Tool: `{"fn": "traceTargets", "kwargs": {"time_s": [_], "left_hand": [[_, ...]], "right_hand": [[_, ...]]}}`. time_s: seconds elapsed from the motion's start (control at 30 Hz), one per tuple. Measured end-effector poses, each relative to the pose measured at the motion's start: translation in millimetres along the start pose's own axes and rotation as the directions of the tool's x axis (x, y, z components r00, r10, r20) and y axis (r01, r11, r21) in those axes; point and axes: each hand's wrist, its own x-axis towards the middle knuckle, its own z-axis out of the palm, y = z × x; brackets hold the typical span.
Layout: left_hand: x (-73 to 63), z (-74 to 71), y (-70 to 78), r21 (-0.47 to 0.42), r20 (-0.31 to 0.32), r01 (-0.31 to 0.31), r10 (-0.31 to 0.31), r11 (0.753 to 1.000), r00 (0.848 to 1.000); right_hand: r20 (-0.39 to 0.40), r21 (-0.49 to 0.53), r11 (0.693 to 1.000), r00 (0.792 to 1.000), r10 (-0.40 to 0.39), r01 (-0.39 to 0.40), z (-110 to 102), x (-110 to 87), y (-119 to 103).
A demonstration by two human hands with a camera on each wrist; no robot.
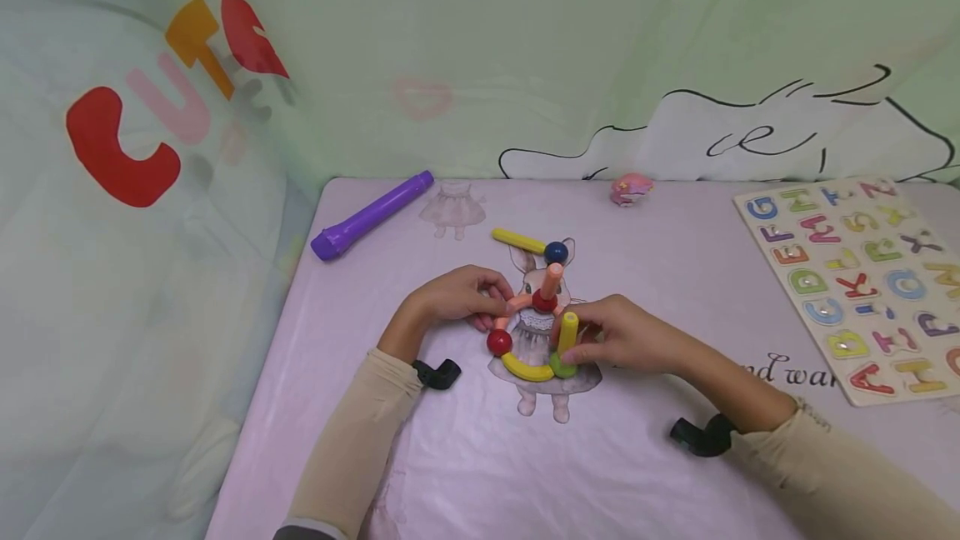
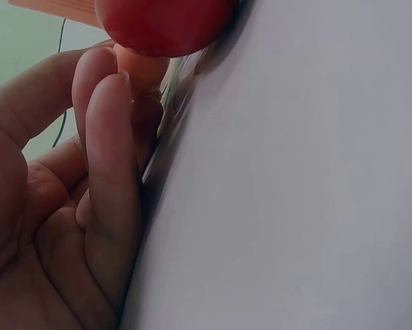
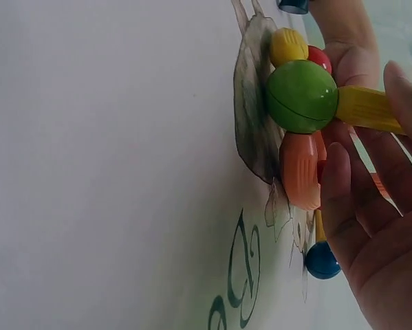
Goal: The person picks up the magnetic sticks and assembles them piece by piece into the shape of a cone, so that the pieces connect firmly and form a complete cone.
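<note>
A ring of curved rods and balls lies on the table. It has a red ball (image 1: 498,342) at left, a yellow curved rod (image 1: 527,368) in front, a green ball (image 3: 302,96) at right and another red ball (image 1: 545,302) at the far side. An orange straight rod (image 1: 552,280) stands up from the far ball, a yellow straight rod (image 1: 568,332) from the green one. My left hand (image 1: 471,296) pinches the orange curved rod (image 2: 142,69) beside the left red ball. Thumb and fingers of my right hand (image 1: 626,336) grip the yellow straight rod just above the green ball.
Behind the ring lie a yellow rod (image 1: 517,240) and a blue ball (image 1: 556,252), end to end. A purple toy microphone (image 1: 372,217) is at back left, a small pink toy (image 1: 631,188) at the back edge. The wooden alphabet board (image 1: 817,273) covers the right side.
</note>
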Motion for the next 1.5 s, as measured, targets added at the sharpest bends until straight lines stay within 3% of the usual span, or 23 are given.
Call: {"fn": "traceTargets", "kwargs": {"time_s": [0.5,0.7,0.73,0.83,0.97,1.1,1.33,1.5], "left_hand": [[-0.5,1.3,1.9,-0.003,-0.010,0.008,-0.008,1.000,1.000],[-1.4,0.8,1.5,0.002,-0.005,0.003,-0.003,1.000,1.000],[-2.1,0.5,2.0,0.036,-0.006,-0.003,0.003,0.999,1.000],[-6.7,-0.2,5.6,0.194,0.015,-0.020,0.017,0.981,1.000],[-15.1,0.5,15.0,0.396,0.093,-0.082,0.049,0.915,0.994],[-18.5,3.0,21.1,0.445,0.122,-0.128,0.082,0.887,0.989],[-15.0,3.3,19.6,0.466,0.004,-0.154,0.172,0.871,0.985],[-13.3,6.2,21.7,0.477,-0.030,-0.130,0.164,0.869,0.986]], "right_hand": [[0.074,-0.004,0.991,0.989,-0.130,0.131,1,-1.1,4],[0.082,-0.050,0.989,0.987,-0.136,0.140,5,-0.2,7],[0.079,-0.055,0.989,0.988,-0.133,0.138,5,-0.3,7],[0.074,-0.066,0.989,0.989,-0.129,0.134,4,-0.7,6],[0.068,-0.070,0.989,0.990,-0.123,0.127,4,-0.9,5],[0.060,-0.066,0.989,0.990,-0.130,0.134,5,-2.0,5],[0.037,-0.086,0.986,0.989,-0.141,0.144,7,-4.4,5],[0.016,-0.111,0.983,0.989,-0.148,0.148,4,-7.5,6]]}}
